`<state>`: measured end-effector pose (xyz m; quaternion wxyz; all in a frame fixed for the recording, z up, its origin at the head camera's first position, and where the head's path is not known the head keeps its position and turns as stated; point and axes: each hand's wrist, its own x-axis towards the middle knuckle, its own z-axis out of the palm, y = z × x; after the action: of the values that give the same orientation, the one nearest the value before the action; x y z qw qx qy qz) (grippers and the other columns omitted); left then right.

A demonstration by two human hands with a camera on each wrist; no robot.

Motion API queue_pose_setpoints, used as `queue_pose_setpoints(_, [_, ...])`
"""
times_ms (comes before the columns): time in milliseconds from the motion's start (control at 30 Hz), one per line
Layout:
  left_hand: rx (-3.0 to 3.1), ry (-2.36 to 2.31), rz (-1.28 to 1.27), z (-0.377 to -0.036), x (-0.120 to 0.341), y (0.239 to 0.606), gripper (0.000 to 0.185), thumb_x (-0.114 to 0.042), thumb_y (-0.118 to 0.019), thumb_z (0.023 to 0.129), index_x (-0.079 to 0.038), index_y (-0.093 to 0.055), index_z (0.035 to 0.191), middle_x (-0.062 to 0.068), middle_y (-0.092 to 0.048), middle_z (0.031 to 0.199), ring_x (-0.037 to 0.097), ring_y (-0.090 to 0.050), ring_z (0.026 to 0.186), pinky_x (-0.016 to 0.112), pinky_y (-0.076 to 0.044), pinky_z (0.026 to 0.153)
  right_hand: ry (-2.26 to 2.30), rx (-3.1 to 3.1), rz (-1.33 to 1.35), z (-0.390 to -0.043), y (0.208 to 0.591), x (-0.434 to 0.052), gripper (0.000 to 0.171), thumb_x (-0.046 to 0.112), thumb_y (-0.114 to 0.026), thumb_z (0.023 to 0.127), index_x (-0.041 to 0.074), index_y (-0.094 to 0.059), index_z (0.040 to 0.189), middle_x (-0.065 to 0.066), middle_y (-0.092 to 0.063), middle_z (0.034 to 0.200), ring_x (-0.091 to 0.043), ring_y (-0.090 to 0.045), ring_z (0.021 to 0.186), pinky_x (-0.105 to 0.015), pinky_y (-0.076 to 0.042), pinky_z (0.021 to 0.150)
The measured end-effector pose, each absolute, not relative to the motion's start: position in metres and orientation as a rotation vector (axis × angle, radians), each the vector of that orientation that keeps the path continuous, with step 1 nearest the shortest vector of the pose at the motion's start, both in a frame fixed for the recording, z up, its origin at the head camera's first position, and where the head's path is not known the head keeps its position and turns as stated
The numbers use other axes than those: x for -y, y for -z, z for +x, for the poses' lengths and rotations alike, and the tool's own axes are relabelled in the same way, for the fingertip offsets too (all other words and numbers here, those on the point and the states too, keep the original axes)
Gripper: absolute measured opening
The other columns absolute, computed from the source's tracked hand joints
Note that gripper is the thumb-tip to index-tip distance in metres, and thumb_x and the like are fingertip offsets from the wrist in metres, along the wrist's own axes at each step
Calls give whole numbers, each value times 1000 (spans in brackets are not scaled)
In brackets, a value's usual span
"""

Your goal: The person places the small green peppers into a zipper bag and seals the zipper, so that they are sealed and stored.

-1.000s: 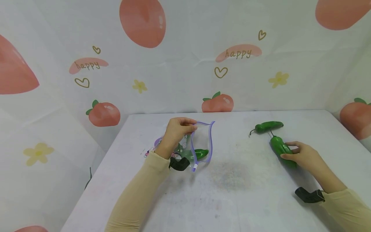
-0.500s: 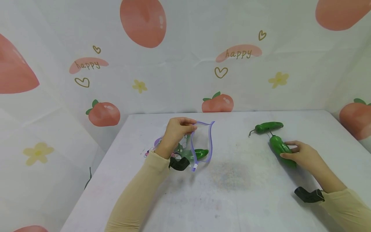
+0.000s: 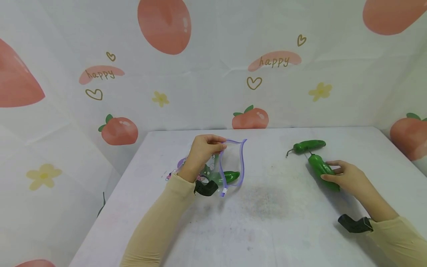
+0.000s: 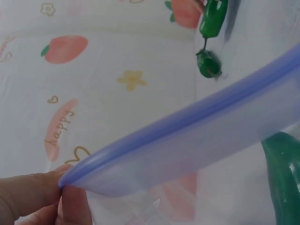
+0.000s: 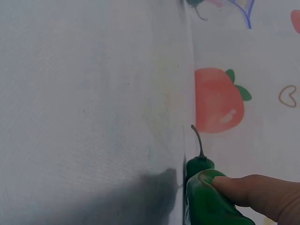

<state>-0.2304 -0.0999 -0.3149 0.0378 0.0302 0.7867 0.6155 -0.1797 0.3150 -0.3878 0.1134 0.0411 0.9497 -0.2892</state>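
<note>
My left hand (image 3: 203, 154) pinches the top edge of a clear zip bag (image 3: 242, 163) with a purple closure strip. The bag's mouth gapes toward the right, and cartoon prints show on its side. Inside lies a green pepper (image 3: 231, 176), partly hidden by the bag's edge; the left wrist view shows the strip and that pepper (image 4: 287, 178) close up. On the right, my right hand (image 3: 350, 181) grips a larger green pepper (image 3: 320, 167) between thumb and fingers, its stem pointing away from me. In the right wrist view the thumb presses on this pepper (image 5: 206, 201).
Another green pepper (image 3: 310, 145) with a curved stem lies just beyond the held one. The white table (image 3: 267, 237) meets a printed backdrop (image 3: 207, 85) at its far edge. A black wrist mount (image 3: 355, 224) sticks out below the right hand.
My right hand and the pepper in it have shifted slightly left and away from me. The left hand and the bag have stayed in place.
</note>
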Motion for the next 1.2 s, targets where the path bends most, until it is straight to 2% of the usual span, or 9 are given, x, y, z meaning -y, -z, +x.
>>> queue_pose_setpoints(367, [-2409,-1891,112,-232,100,316,23,-4,-73,85,4,-71,106,7,-67,87,11,-62,74,21,-55,72,857,-2816,97,-177,382,-305,77,38,-68,89,-11,-35,139,-43,-45,126,-52,-55,102,-46,-55,68])
queue_pose_setpoints(800, [-2412,-1891,111,-230,100,316,22,-4,-72,85,3,-72,105,9,-68,91,12,-63,77,23,-56,75,877,-2866,53,-174,377,-292,76,39,-68,89,-8,-37,139,-41,-48,125,-53,-53,106,-50,-55,72])
queue_pose_setpoints(1200, [-2411,-1892,105,-230,100,315,22,-4,-72,85,4,-71,105,9,-68,90,11,-63,76,23,-56,74,916,-2890,-15,-167,373,-281,74,38,-68,90,-8,-38,139,-39,-50,125,-54,-53,110,-48,-57,72])
